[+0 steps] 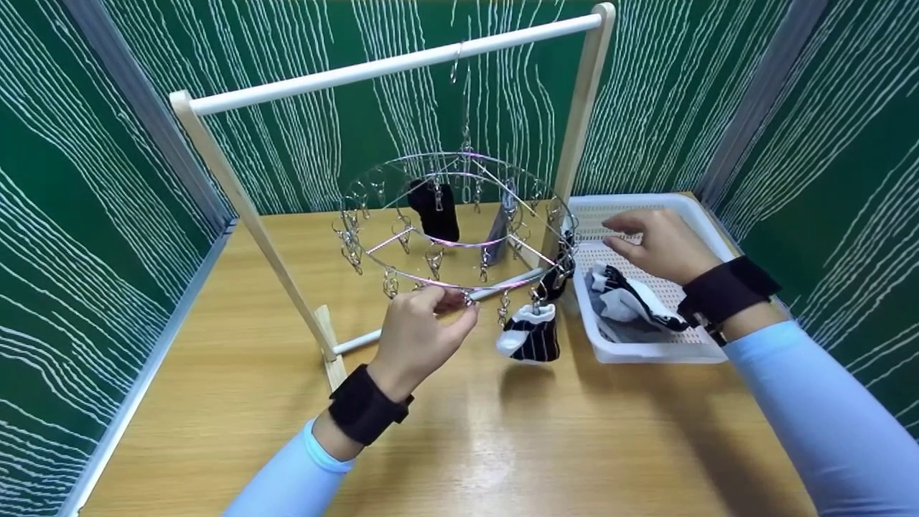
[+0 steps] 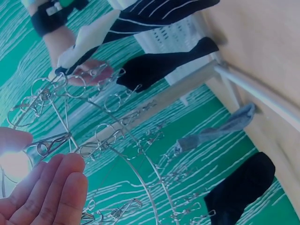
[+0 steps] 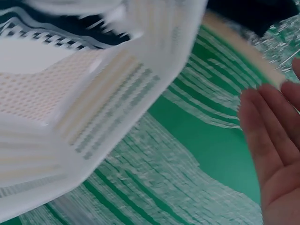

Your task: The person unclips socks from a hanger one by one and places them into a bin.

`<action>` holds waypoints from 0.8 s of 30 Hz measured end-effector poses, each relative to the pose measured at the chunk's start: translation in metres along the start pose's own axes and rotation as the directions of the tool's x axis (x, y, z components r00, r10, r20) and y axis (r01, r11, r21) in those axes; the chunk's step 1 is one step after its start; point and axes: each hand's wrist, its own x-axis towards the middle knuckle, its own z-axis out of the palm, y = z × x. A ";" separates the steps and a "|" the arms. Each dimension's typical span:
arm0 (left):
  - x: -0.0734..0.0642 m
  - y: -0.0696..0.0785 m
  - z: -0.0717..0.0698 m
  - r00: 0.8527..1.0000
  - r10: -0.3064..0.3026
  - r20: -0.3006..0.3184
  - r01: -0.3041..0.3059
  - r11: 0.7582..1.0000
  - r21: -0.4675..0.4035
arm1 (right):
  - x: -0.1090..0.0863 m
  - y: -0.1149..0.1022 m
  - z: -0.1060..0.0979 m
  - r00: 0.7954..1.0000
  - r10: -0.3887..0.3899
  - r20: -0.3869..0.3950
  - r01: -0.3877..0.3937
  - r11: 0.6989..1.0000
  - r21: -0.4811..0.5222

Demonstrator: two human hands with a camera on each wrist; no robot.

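- Head: I'm seeing the left hand (image 1: 423,332) pinching a hanger clip (image 1: 467,296) at centre, the right hand (image 1: 664,244) hovering, thumb and fingers parted, at right.
- Left wrist: a striped sock (image 2: 154,15) is hanging at the top.
- Right wrist: a white basket (image 3: 123,126) is filling upper left.

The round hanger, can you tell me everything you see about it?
The round hanger looks like shiny metal wire: two rings, spokes and many dangling clips. It hangs by a hook from the white bar, above the table. Four socks hang from it, and the left hand pinches a clip at its near edge.
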 end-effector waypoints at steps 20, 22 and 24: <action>-0.004 0.004 -0.010 0.999 0.037 -0.028 -0.034 0.991 0.129 | 0.011 -0.046 0.018 0.892 -0.435 -0.119 0.428 0.900 -0.082; -0.004 0.004 -0.012 0.998 0.058 -0.033 -0.052 0.986 0.161 | 0.012 -0.047 0.018 0.887 -0.445 -0.125 0.437 0.895 -0.085; -0.006 0.006 -0.015 0.995 0.093 -0.034 -0.084 0.974 0.209 | 0.012 -0.048 0.018 0.883 -0.451 -0.131 0.443 0.892 -0.086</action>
